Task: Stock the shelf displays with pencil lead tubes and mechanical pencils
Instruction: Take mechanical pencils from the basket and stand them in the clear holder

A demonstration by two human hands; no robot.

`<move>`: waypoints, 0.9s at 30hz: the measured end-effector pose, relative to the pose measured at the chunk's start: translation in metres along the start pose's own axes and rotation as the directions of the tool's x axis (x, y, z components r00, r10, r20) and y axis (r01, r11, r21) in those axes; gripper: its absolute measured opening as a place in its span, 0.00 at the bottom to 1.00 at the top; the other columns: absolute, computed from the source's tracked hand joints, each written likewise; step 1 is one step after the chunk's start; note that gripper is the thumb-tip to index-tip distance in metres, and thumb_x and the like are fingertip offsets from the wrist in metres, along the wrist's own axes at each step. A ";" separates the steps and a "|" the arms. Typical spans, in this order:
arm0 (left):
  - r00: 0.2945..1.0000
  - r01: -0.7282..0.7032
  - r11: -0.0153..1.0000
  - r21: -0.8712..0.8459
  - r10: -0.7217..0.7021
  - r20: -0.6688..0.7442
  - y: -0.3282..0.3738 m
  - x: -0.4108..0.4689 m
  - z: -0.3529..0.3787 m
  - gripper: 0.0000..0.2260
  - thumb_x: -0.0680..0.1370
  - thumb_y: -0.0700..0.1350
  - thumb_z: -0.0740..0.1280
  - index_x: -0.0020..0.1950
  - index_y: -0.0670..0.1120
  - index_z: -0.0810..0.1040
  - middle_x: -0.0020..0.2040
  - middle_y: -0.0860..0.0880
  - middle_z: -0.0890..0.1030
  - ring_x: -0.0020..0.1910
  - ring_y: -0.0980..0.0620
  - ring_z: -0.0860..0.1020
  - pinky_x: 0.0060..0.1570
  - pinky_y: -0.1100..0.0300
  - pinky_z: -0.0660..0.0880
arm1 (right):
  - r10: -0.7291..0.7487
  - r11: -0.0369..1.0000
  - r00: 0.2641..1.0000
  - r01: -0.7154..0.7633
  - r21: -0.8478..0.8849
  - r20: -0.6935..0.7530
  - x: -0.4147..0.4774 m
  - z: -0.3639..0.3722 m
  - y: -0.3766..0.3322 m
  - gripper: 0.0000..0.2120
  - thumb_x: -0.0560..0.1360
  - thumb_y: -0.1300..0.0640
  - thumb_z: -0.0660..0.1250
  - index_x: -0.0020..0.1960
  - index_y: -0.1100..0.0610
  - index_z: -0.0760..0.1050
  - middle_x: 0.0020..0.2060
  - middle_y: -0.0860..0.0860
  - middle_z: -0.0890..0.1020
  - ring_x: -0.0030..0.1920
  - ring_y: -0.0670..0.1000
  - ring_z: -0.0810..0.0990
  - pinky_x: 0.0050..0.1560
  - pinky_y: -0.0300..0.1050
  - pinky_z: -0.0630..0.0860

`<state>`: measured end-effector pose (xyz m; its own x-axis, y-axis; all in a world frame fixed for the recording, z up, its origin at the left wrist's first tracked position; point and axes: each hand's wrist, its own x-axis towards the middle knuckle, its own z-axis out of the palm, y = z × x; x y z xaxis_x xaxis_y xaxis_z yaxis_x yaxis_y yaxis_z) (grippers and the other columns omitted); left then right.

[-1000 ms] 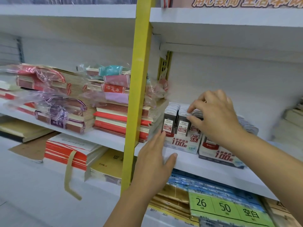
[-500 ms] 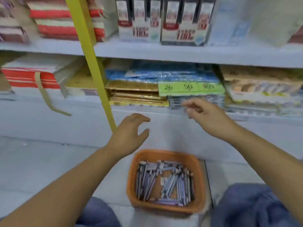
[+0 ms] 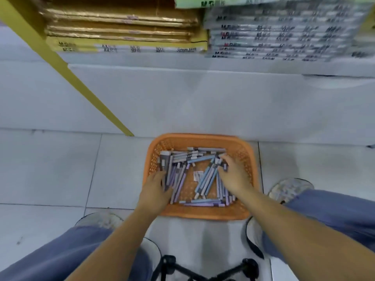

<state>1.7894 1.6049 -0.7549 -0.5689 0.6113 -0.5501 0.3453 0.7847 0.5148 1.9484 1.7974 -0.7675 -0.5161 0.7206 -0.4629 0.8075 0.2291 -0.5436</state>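
Observation:
An orange mesh basket (image 3: 246, 157) stands on the floor tiles between my feet, holding several grey, blue and lilac pencil lead tubes and mechanical pencils (image 3: 205, 180) in a loose heap. My left hand (image 3: 155, 189) reaches into the basket's left side, its fingertips among the upright tubes there; blur hides whether they grip. My right hand (image 3: 233, 176) is in the right side, fingers curled over the ends of a few tubes near the far corner.
The white shelf base (image 3: 182, 98) rises just beyond the basket, with a yellow upright (image 3: 67, 69) slanting at left. Stacked gold-edged packs (image 3: 121, 27) and wrapped grey packs (image 3: 284, 33) fill the lowest shelf. A black tripod (image 3: 203, 268) stands below.
My view has dropped from the upper shelf's lead-tube boxes to the floor. Both hands left the shelf, came down and went into the orange basket.

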 end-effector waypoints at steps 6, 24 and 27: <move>0.995 0.038 0.997 -0.063 -0.043 -0.086 0.000 0.012 0.015 0.28 0.78 0.40 0.70 0.77 0.42 0.65 0.75 0.43 0.70 0.73 0.43 0.68 0.70 0.53 0.64 | -0.062 0.951 0.994 0.032 -0.309 -0.089 0.040 0.023 0.001 0.22 0.80 0.49 0.61 0.73 0.52 0.64 0.68 0.55 0.68 0.67 0.59 0.64 0.68 0.56 0.66; 0.954 0.111 0.972 -0.209 -0.163 -0.252 0.014 0.047 0.027 0.21 0.85 0.45 0.58 0.79 0.46 0.63 0.74 0.45 0.71 0.73 0.45 0.68 0.74 0.46 0.64 | -0.094 0.906 0.995 0.097 -0.411 0.027 0.057 0.017 0.009 0.23 0.77 0.46 0.63 0.70 0.48 0.69 0.64 0.53 0.73 0.66 0.57 0.66 0.65 0.53 0.65; 0.952 0.132 0.968 -0.215 -0.184 -0.244 0.014 0.050 0.026 0.21 0.84 0.40 0.58 0.78 0.46 0.65 0.73 0.45 0.71 0.71 0.45 0.70 0.74 0.49 0.65 | -0.191 0.898 0.981 0.157 -0.410 -0.042 0.050 0.022 0.010 0.19 0.78 0.50 0.64 0.68 0.52 0.73 0.63 0.53 0.74 0.65 0.56 0.68 0.66 0.52 0.66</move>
<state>1.7849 1.6492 -0.7927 -0.7874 0.4124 -0.4582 0.0984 0.8179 0.5669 1.9244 1.8210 -0.8113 -0.6480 0.6908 -0.3207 0.7616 0.5873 -0.2738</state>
